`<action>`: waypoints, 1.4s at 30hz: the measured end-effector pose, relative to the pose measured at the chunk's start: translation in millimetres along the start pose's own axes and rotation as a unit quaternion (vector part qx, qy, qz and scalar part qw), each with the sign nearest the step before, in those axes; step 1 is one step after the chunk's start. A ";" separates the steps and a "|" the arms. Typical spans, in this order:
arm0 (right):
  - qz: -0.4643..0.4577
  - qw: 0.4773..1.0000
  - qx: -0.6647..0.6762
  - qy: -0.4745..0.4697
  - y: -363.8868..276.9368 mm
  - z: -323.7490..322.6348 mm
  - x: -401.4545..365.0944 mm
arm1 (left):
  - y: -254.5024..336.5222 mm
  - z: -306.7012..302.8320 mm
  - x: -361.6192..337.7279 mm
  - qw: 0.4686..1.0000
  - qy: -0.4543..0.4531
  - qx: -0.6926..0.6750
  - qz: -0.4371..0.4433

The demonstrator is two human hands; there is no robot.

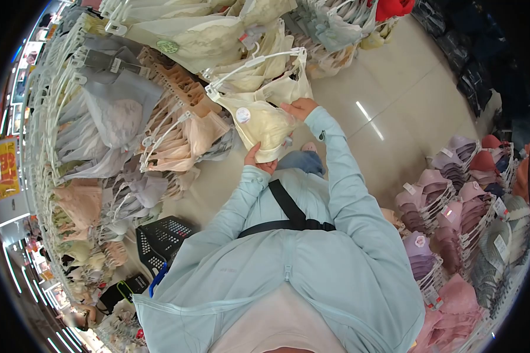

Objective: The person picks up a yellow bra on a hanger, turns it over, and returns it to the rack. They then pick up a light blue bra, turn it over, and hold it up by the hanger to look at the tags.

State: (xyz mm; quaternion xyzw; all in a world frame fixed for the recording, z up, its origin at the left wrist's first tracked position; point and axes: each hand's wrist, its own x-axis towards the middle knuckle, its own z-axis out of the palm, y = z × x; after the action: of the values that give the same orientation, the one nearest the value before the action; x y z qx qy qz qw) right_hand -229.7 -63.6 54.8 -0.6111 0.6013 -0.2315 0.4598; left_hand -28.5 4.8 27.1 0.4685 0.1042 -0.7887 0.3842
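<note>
A pale yellow bra [264,126] hangs from a white plastic hanger [256,62] in front of me, with a round white sticker on one cup. My left hand [261,160] grips its lower edge, thumb on the front and fingers partly hidden behind the fabric. At the other side, my right hand [302,109] pinches the bra near the middle of its cups. Just behind it hang more cream bras [194,38], one bearing a round green sticker.
Racks of peach bras [185,138] and grey bras [109,117] line the left. A black perforated shopping basket [162,238] with a blue handle is low at the left. Pink bras [453,300] on hangers fill the right side. Shiny tiled floor [394,88] lies between the racks.
</note>
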 end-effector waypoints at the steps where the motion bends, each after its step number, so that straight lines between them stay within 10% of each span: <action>1: 0.002 1.000 0.019 -0.004 -0.9 -1.1 -0.7 | 0.1 -0.4 0.2 1.000 0.001 -0.004 -0.001; 33: 0.008 1.000 0.007 -0.002 -0.1 2.0 9.7 | 3.8 8.0 3.0 1.000 -0.022 0.011 0.009; 42: -0.113 0.964 0.223 -0.085 10.3 3.4 8.6 | 7.8 7.3 -0.5 0.999 -0.026 -0.024 0.010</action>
State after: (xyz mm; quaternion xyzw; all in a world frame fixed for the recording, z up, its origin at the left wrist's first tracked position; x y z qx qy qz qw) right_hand -230.8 -69.3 42.2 -0.5744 0.4201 -0.3572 0.6050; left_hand -27.7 -4.1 33.0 0.4396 0.1087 -0.7938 0.4060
